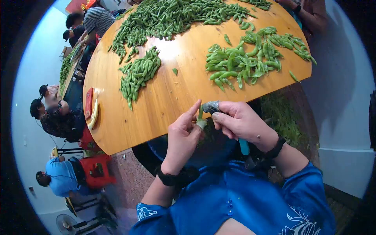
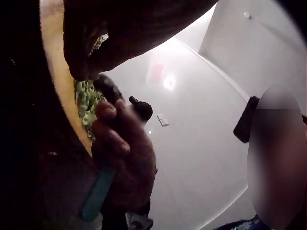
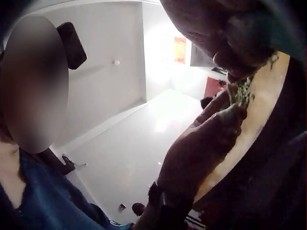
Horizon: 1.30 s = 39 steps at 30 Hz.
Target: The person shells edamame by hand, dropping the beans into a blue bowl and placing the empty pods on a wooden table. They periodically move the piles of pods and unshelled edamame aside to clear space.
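In the head view the left hand [image 1: 184, 135] pinches an upright green pod [image 1: 200, 112] between forefinger and thumb, past the table's near edge. A pale green cover sits on that thumb tip. The right hand [image 1: 244, 122] meets it from the right, a grey cover [image 1: 211, 106] on one fingertip close to the pod. Its lower fingers curl round a teal handle [image 1: 244, 147], which also shows in the left wrist view below the right hand [image 2: 127, 148]. The right wrist view has the left hand [image 3: 204, 141] dark against the wall; the pod itself is unclear there.
Pods lie on the wooden table [image 1: 164, 131]: a large heap [image 1: 168, 19] at the back, a small pile [image 1: 141, 72] left, a looser pile [image 1: 243, 62] right. A red box [image 1: 89, 102] and a pale yellow strip [image 1: 93, 114] lie far left. Several people sit beyond.
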Each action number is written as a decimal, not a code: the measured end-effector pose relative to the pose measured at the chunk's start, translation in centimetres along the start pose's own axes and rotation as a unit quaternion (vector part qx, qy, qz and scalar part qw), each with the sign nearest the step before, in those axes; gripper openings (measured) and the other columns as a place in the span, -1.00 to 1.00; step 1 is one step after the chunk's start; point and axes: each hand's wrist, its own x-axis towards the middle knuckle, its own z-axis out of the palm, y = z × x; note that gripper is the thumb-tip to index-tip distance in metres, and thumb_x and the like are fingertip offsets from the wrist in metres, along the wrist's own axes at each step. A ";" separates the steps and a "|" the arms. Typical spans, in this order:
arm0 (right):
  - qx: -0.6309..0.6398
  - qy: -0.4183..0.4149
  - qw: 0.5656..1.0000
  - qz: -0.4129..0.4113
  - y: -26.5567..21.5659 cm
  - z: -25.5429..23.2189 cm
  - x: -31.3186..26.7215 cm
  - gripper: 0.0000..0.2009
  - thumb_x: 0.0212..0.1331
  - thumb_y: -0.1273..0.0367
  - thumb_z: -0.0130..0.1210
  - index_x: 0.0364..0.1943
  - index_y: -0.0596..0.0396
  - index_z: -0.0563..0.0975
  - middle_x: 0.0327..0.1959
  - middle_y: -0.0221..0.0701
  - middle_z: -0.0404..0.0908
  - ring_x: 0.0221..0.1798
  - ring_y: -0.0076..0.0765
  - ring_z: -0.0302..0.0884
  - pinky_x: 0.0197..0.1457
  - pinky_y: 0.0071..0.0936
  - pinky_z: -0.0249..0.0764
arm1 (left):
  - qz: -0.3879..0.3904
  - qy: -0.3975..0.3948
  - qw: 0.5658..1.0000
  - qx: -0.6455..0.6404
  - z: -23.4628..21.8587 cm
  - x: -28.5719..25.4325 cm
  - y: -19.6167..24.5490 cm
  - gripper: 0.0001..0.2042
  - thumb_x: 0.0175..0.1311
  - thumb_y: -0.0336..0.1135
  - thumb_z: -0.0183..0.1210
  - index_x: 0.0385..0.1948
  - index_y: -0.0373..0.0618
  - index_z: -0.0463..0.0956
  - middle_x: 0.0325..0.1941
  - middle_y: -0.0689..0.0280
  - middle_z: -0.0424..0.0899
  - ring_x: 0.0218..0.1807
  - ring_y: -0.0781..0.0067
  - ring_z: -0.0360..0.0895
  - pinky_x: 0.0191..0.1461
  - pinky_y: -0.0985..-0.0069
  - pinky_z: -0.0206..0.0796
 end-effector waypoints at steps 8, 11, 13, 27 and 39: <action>-0.005 -0.014 1.000 0.027 1.2 1.5 -0.9 -0.84 0.31 0.36 -0.06 -0.19 0.09 0.53 -0.59 -0.60 0.42 -0.70 -0.73 0.29 -0.65 -0.74 0.23 | 0.108 0.075 0.989 0.060 1.3 -2.2 -2.0 -0.57 0.17 -0.63 0.10 0.12 -0.16 0.44 -0.25 0.35 0.62 -0.34 0.73 0.49 -0.27 0.72 0.39; -0.026 -0.020 0.999 0.034 1.8 1.7 -0.9 -0.83 0.31 0.36 -0.06 -0.18 0.08 0.54 -0.59 -0.60 0.42 -0.68 -0.75 0.29 -0.63 -0.75 0.23 | 0.084 0.080 0.992 0.043 1.5 -2.7 -1.8 -0.59 0.16 -0.65 0.07 0.09 -0.19 0.46 -0.29 0.34 0.63 -0.34 0.70 0.51 -0.29 0.70 0.42; -0.011 -0.019 0.999 0.035 2.2 1.8 -0.9 -0.84 0.30 0.36 -0.04 -0.18 0.08 0.54 -0.59 -0.62 0.42 -0.67 -0.77 0.27 -0.63 -0.76 0.20 | 0.064 0.077 0.995 0.020 1.5 -3.0 -1.7 -0.60 0.16 -0.66 0.06 0.08 -0.19 0.46 -0.28 0.34 0.63 -0.34 0.70 0.51 -0.30 0.69 0.42; 0.140 -0.024 0.987 0.070 3.3 3.2 -0.8 -0.89 0.28 0.36 -0.05 -0.29 0.05 0.50 -0.59 -0.65 0.38 -0.70 -0.81 0.17 -0.72 -0.79 0.07 | 0.008 0.034 0.988 -0.151 0.5 -4.0 -3.1 -0.63 0.27 -0.60 0.02 0.12 -0.15 0.44 -0.32 0.40 0.59 -0.44 0.72 0.51 -0.40 0.72 0.40; 0.189 -0.064 0.973 0.119 4.0 3.0 0.4 -0.84 0.30 0.35 -0.08 -0.21 0.10 0.49 -0.56 -0.62 0.41 -0.74 -0.79 0.17 -0.74 -0.81 0.10 | -0.070 -0.146 0.870 -0.467 -1.8 -3.0 -7.1 -0.53 0.34 -0.28 0.06 0.25 -0.19 0.25 -0.19 0.26 0.58 -0.46 0.59 0.50 -0.38 0.70 0.39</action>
